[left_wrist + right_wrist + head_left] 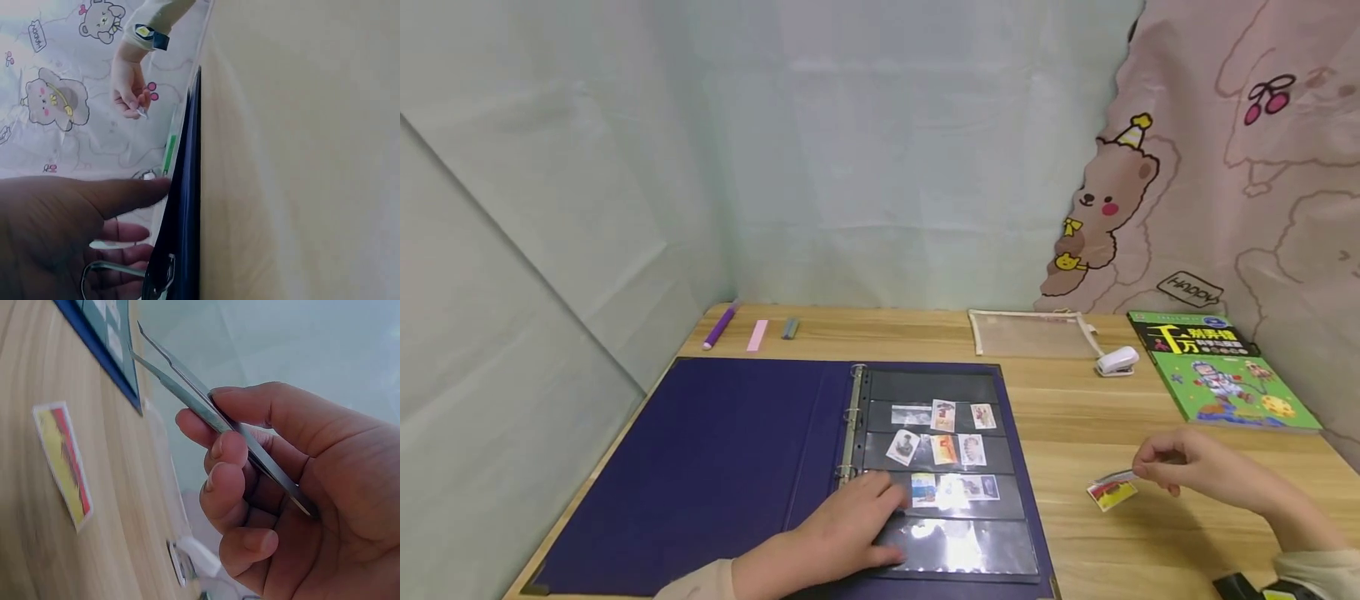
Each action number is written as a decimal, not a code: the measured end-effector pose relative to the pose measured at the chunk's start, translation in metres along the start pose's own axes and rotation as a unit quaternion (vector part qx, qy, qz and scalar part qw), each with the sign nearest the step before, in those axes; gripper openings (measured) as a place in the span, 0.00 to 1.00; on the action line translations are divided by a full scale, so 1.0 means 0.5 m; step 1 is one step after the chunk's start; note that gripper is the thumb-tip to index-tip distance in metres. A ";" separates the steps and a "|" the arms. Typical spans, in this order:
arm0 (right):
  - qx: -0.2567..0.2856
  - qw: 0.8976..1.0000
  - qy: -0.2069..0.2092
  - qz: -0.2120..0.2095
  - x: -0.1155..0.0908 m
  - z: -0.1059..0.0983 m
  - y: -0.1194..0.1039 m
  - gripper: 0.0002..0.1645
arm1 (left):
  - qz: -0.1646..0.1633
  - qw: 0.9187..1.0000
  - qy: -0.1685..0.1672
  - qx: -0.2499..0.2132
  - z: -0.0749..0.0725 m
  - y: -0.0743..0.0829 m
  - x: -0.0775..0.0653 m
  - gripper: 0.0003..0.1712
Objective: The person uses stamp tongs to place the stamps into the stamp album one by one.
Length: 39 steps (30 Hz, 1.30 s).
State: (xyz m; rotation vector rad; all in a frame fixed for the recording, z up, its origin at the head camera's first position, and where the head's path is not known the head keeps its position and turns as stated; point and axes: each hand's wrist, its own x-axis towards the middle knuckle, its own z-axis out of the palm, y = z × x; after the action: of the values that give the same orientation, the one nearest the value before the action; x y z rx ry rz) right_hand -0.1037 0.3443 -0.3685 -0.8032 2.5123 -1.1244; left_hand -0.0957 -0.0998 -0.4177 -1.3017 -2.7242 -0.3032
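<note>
My right hand (1195,467) pinches a pair of metal tweezers (206,409) between thumb and fingers; in the right wrist view their bent tips stand apart with nothing between them. A red and yellow stamp (1112,495) lies on the table by the tips in the head view. On the right-hand black page (955,383) of an open dark blue ring binder (715,467) rests my left hand (846,521), fingers loosely bent. Several stamps (945,450) sit in the page's strips, some tilted. The left wrist view shows my left thumb beside a binder ring (115,267).
Along the back lie a purple marker (721,327), a pink strip (757,335), a small grey-green piece (791,328) and a mesh pouch (1033,335). A white stapler (1117,362) and a green book (1232,379) are at the right. Curtains stand behind the wooden table (1067,417).
</note>
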 end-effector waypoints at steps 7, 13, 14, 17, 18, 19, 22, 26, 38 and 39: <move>-0.038 0.998 0.021 0.044 -0.041 -0.018 0.016 0.07 | -0.011 0.998 0.047 0.028 0.006 0.009 -0.012 0.29; -0.066 0.994 0.024 0.081 -0.059 -0.038 0.034 0.08 | -0.010 0.997 0.072 0.040 0.012 0.009 -0.018 0.29; -0.074 0.993 0.027 0.082 -0.061 -0.041 0.038 0.08 | -0.009 0.996 0.078 0.041 0.013 0.008 -0.018 0.28; -0.096 0.990 0.036 0.096 -0.062 -0.048 0.044 0.08 | -0.004 0.995 0.088 0.040 0.016 0.007 -0.018 0.27; -0.102 0.989 0.039 0.098 -0.062 -0.050 0.046 0.08 | -0.003 0.995 0.088 0.038 0.017 0.006 -0.018 0.26; -0.106 0.988 0.040 0.102 -0.061 -0.051 0.048 0.08 | -0.002 0.996 0.087 0.037 0.017 0.006 -0.018 0.25; -0.107 0.989 0.034 0.097 -0.058 -0.056 0.056 0.08 | 0.001 0.996 0.086 0.035 0.020 0.005 -0.017 0.24; -0.110 0.990 0.022 0.090 -0.055 -0.060 0.067 0.09 | 0.000 0.997 0.077 0.027 0.023 0.004 -0.014 0.22; -0.104 0.992 0.007 0.073 -0.045 -0.057 0.072 0.08 | -0.012 0.998 0.056 0.003 0.022 0.004 -0.011 0.21; -0.099 0.992 0.005 0.072 -0.045 -0.057 0.073 0.08 | -0.013 0.998 0.055 0.001 0.021 0.004 -0.011 0.21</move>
State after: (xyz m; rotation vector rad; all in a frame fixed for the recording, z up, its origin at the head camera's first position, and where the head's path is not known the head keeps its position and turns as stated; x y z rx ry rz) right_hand -0.1121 0.3944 -0.3765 -0.6516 2.6726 -0.8441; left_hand -0.0907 -0.1003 -0.4287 -1.2116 -2.6521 -0.3621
